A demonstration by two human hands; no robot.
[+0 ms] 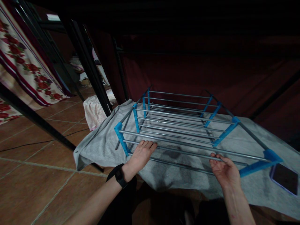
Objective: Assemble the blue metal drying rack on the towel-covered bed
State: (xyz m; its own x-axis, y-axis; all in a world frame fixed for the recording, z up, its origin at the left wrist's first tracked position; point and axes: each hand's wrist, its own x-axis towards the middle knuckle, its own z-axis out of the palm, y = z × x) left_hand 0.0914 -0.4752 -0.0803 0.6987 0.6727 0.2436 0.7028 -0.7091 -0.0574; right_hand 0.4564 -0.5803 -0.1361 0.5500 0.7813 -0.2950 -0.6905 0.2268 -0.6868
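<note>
A rack of grey metal rods joined by blue plastic brackets lies on a grey cloth (100,134) in front of me. My left hand (142,153), with a dark band on its wrist, curls its fingers over the middle front rod (182,152) near the rack's left end. Toward the right end of that same rod, my right hand (223,168) pinches it from below, palm turned up. The rod's right tip seems to stop just short of the blue corner bracket (255,168). At the other end, it meets the left front bracket (121,139).
A phone (284,178) lies on the cloth at the right. Dark metal frame posts (93,68) stand at the left, and a dark red curtain (175,72) hangs behind. A striped cloth (95,111), tiled floor (28,184) and floral fabric (30,68) are on the left.
</note>
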